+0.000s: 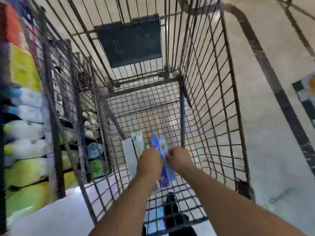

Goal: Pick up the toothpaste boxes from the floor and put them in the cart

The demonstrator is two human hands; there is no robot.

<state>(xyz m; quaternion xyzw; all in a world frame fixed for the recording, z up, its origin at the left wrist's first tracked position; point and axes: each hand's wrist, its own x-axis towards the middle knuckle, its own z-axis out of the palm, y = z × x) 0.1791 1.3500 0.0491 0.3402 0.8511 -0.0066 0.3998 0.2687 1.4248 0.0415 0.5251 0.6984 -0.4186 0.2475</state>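
Both forearms reach down into the wire cart (213,92); the left hand (150,163) and right hand (179,159) each have their grip clamped on blue toothpaste boxes (164,160) (blurred), low inside, beside green-white boxes (136,143) on the cart floor.

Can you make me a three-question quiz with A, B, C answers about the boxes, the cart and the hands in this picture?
1. Where are the hands?
A. Inside the cart
B. On the floor
C. On a shelf

2. What colour is the toothpaste box being held?
A. Red
B. Blue
C. Black

3. What are the hands doing?
A. Hanging empty
B. Pushing the cart handle
C. Both holding the box

Answers:
1 A: the left hand and right hand reach down between the wire walls of the cart.
2 B: the blue toothpaste box shows between them, beside the green and white boxes lying in the cart.
3 C: fingers of both hands curl on the box.
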